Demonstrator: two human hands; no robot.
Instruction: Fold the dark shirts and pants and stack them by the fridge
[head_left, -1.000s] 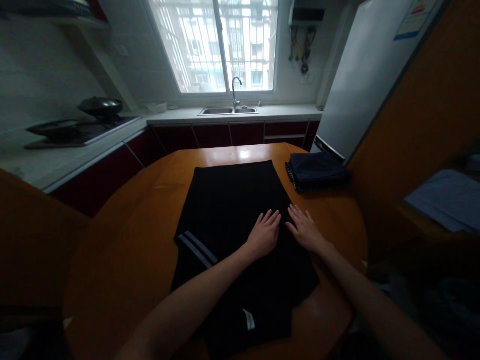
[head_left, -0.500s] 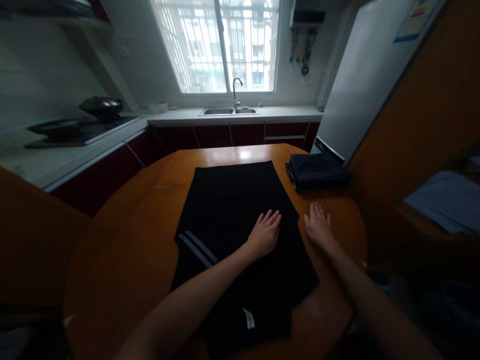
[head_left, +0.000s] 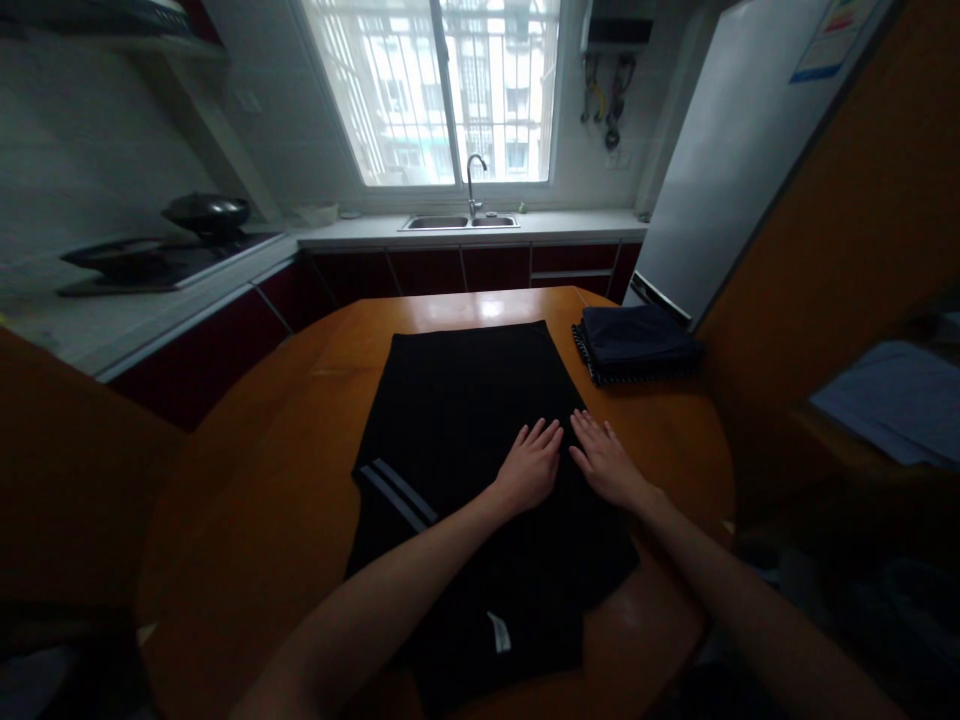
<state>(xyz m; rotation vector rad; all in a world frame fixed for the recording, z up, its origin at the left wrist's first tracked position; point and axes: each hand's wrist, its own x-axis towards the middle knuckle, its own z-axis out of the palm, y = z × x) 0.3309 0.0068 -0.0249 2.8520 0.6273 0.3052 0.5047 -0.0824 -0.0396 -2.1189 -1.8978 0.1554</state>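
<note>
Garment, black, spread flat on the middle of the table, long way running near to far. Two grey stripes slant across its left side; pale tag at the near end, too small to read. Left hand palm down on the garment, right of centre, fingers loosely spread, nothing gripped. Right hand just beside it at the garment's right edge, also palm down and unclenched, fingertips over the fabric; whether it presses or only hovers, can't tell from where I stand. Small gap between the hands, neither clamped on anything.

Step in hand, my read: smoothing the fabric and squaring up that right side. Next move seems to call for a light, flat stroke by the right hand, left hand bracing so nothing slides; lifting an edge would need a pinch first.

Clothes, dark and folded, sit stacked at the far right of the table, apart from the garment. Beyond the table: sink and tap, pan to the left, fridge to the right.
</note>
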